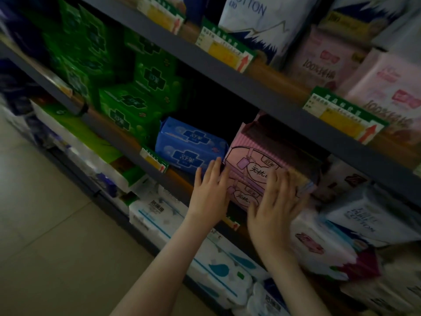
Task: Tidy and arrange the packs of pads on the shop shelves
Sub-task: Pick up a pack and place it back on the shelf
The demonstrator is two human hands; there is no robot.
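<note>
Right now the person is standing in front of the middle shelf (pixel 114 133) and is pressing both hands against a stack of two pink packs (pixel 250 160), one lying on top of the other at the front of this shelf. The left hand (pixel 210 192) is resting on the left edge of the stack, and its grip is spread flat, with straight fingers lying close together and pointing upward. The right hand (pixel 273 206) is lying on the front face of the stack, a little lower and to the right; its grip is also flat and open, the fingers a little apart and slightly blurred. Neither hand is curling around a pack. Just beside the pink stack, on its left, two blue packs (pixel 191 144) are lying one on the other, and further left green packs (pixel 127 99) are piling up higher. A price label (pixel 155 159) is hanging on the shelf edge below the blue packs. White packs (pixel 159 215) are lying on the shelf underneath.
</note>
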